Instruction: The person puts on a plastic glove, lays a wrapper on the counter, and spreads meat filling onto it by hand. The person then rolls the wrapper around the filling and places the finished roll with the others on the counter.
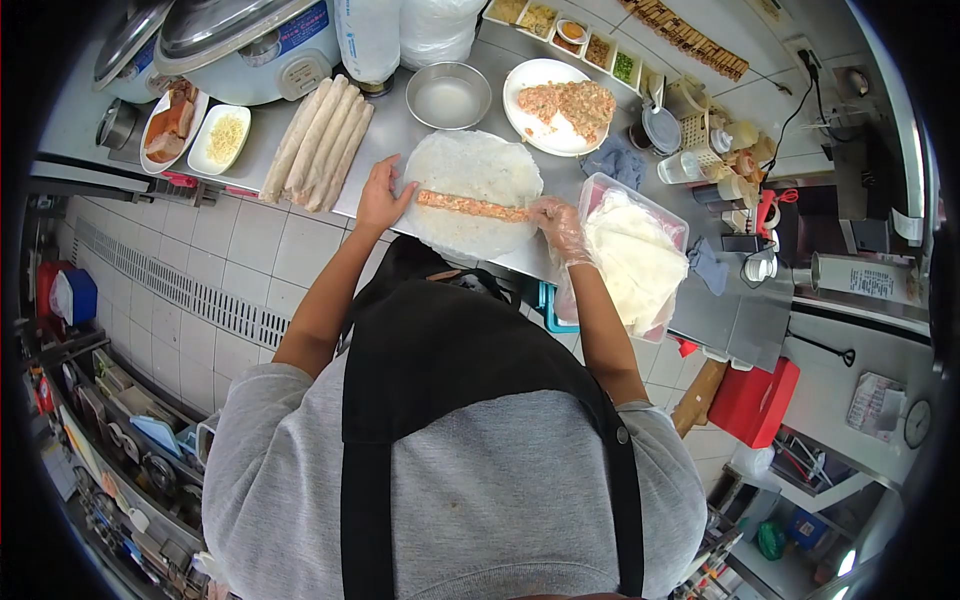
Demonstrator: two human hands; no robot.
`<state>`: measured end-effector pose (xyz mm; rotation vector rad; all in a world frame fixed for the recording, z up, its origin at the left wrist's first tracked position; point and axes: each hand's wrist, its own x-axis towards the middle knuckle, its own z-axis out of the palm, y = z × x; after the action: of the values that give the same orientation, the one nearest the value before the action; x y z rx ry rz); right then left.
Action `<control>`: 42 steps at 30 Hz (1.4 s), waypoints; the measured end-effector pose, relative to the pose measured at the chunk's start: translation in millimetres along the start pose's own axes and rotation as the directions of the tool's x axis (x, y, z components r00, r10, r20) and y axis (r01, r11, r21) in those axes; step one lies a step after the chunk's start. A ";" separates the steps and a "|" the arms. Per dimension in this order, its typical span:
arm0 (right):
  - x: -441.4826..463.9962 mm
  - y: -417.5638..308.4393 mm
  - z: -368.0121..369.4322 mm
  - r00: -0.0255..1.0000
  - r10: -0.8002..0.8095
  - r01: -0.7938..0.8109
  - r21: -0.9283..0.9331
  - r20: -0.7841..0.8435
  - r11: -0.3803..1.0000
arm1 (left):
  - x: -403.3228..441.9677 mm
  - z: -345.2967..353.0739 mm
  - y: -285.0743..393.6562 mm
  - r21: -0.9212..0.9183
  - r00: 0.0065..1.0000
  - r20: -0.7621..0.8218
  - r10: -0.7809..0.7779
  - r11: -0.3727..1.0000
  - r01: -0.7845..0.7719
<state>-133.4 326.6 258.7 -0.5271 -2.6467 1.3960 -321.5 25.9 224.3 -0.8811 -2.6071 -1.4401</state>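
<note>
A round, translucent wrapper sheet lies on the metal counter in front of me. Across it runs a long, thin strip of minced meat filling. My left hand, bare, is at the left edge of the sheet, its fingers apart and its thumb side by the strip's left end. In a clear plastic glove, my right hand has its fingers bent together on the strip's right end. Close to its right, a clear tub holds a stack of pale wrapper sheets. More minced meat sits on a white plate.
Several long finished rolls lie at the left, near a dish of shreds and a dish of meat pieces. A metal bowl stands behind the sheet. Rice cookers and a blue cloth are also on the counter.
</note>
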 end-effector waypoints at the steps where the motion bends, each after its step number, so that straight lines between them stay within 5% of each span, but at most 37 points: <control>1: -1.1 1.5 1.0 0.998 -0.061 0.061 -0.041 -0.015 0.997 | -0.1 -0.3 0.3 0.004 1.000 0.001 0.000 1.000 0.000; 8: 4.5 -17.1 6.2 0.989 -0.146 0.140 -0.144 -0.035 0.980 | 0.4 0.2 0.7 -0.001 1.000 -0.002 0.022 1.000 -0.022; 14: 6.8 -21.5 7.4 0.989 0.074 -0.056 -0.138 0.128 0.989 | 0.1 -0.9 1.9 0.006 1.000 -0.008 0.020 1.000 -0.020; 17: 3.5 -29.7 7.4 0.996 -0.061 0.068 -0.114 0.071 0.991 | 0.4 0.8 0.7 -0.013 1.000 -0.011 0.006 1.000 -0.006; 19: -1.2 -37.7 15.3 0.947 -0.320 0.305 -0.363 0.018 0.881 | 0.0 1.0 0.4 -0.010 1.000 0.001 0.000 1.000 0.000; 20: -4.2 -34.4 19.3 0.947 -0.321 0.305 -0.362 0.017 0.881 | 0.1 0.0 0.1 -0.005 1.000 0.012 -0.007 1.000 0.007; 23: -6.5 -18.0 29.2 0.972 -0.230 0.229 -0.431 0.051 0.873 | 0.2 0.2 -0.5 0.006 1.000 0.006 0.010 1.000 -0.010; 25: -7.0 -13.6 26.2 0.992 -0.057 0.088 -0.302 0.109 0.949 | 0.3 0.1 -1.6 0.002 1.000 0.010 0.005 1.000 -0.005; 29: -10.7 -24.2 14.6 0.991 -0.052 0.089 -0.320 0.122 0.943 | 0.4 0.0 0.7 -0.001 1.000 0.019 -0.007 1.000 0.007; 32: -4.5 -32.9 7.6 0.966 -0.167 0.237 -0.425 0.196 0.874 | 0.4 -0.1 1.0 0.001 1.000 0.016 0.005 1.000 -0.005; 37: 23.0 -26.1 -4.2 0.847 0.012 0.163 -0.281 0.531 0.946 | 0.7 -0.5 -0.2 -0.006 1.000 0.021 0.005 1.000 -0.005; 42: 32.2 -21.3 -14.7 0.816 -0.005 0.184 -0.252 0.578 0.950 | 0.4 -0.9 0.3 -0.022 1.000 0.021 -0.004 1.000 0.005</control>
<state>-165.2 338.3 282.4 0.0370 -3.3355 1.2832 -321.9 25.5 225.2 -0.8980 -2.6147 -1.4718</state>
